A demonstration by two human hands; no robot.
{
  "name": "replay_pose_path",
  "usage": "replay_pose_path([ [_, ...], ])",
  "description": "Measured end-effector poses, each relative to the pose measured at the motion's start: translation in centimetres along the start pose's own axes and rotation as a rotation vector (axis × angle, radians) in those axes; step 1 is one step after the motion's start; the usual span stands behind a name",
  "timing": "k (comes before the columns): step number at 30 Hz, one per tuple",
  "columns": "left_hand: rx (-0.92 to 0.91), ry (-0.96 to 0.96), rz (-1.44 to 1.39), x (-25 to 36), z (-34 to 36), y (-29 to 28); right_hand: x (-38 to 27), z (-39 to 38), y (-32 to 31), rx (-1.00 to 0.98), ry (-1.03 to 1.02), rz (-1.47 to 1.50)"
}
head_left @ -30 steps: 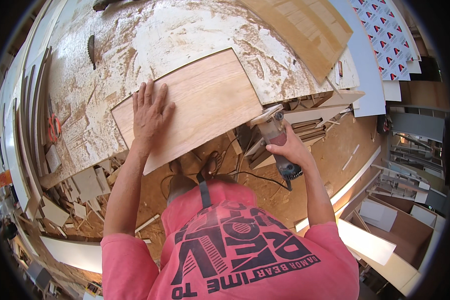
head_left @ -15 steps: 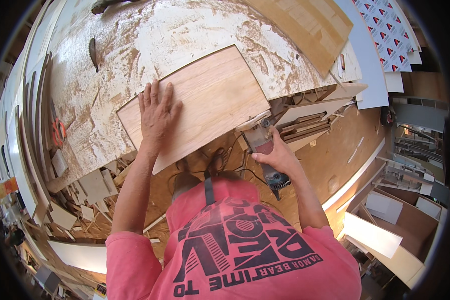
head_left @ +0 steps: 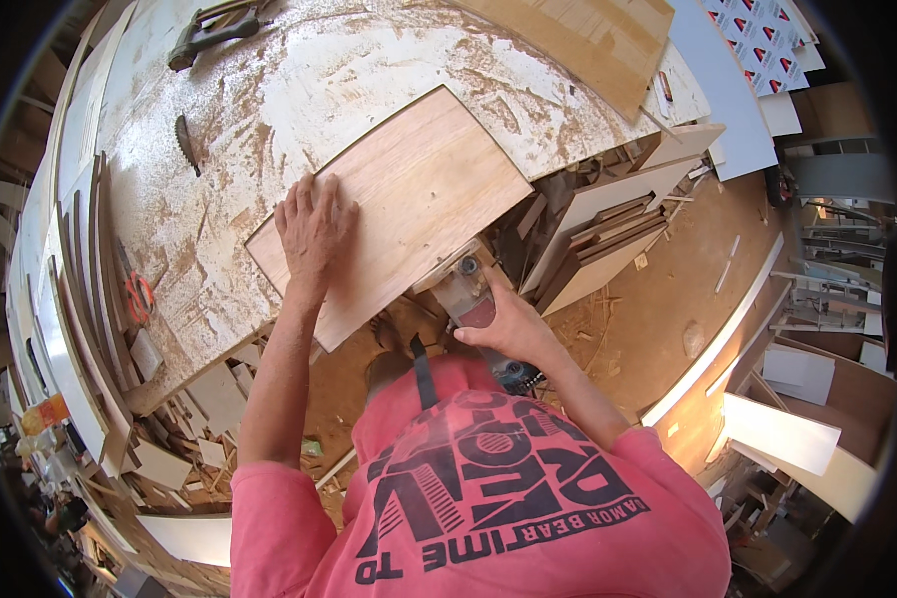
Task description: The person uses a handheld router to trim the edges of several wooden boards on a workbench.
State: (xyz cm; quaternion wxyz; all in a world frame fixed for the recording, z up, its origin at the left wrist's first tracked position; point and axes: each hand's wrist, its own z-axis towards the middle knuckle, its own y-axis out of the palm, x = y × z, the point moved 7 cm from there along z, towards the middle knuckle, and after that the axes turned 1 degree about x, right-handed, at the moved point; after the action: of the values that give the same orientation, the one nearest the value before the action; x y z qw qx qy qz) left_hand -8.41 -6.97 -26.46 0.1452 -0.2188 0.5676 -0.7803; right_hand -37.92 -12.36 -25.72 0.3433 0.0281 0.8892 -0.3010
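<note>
A light wooden board (head_left: 419, 189) with visible grain lies on the worktable, its near edge reaching past the tabletop. My left hand (head_left: 314, 234) rests flat on its left part, fingers spread toward the far edge. At the near right edge, my right hand (head_left: 508, 319) grips a handheld power tool (head_left: 458, 296) with a grey housing, a round dark knob and a reddish-brown patch. The tool's flat front is against or very close to the board's edge. My palm and forearm hide part of its body, and its exact kind is unclear.
The white, dust-smeared worktable (head_left: 209, 199) holds a dark-handled tool (head_left: 219, 35), a curved dark blade (head_left: 186, 145) and orange-handled scissors (head_left: 140, 297). A brown sheet (head_left: 578, 50) lies at the far right. Stacked panels (head_left: 608, 239) lean below the right side; wood scraps (head_left: 204, 399) pile below the left.
My right hand and the power tool have moved left along the board's near edge. My left hand stays on the board. The whole view has shifted a little.
</note>
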Motion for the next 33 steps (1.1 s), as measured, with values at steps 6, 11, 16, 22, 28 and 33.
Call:
replay_pose_path([
  [6, -0.083, -0.054, -0.097, -4.2, 2.8, -1.2, 1.3, 1.5, -4.9, 0.015, 0.049, 0.093],
  [11, -0.093, -0.122, -0.141, -4.1, 2.5, -0.6, 0.7, 3.1, -6.9, 0.044, -0.110, -0.088],
  [16, -0.036, -0.182, -0.189, -4.3, 2.2, -0.5, 0.3, 4.0, -5.9, -0.001, -0.168, -0.216],
  [22, 0.064, -0.174, -0.139, -4.5, 2.1, -0.5, -1.2, 2.7, -3.7, -0.080, -0.122, -0.235],
  [28, 0.002, -0.215, -0.182, -4.7, 2.2, -0.3, -2.1, 0.9, -0.3, -0.098, -0.116, -0.200],
  [33, -0.029, -0.211, -0.181, -4.3, 2.2, -0.4, -2.4, -1.0, 3.5, -0.116, -0.111, -0.196],
])
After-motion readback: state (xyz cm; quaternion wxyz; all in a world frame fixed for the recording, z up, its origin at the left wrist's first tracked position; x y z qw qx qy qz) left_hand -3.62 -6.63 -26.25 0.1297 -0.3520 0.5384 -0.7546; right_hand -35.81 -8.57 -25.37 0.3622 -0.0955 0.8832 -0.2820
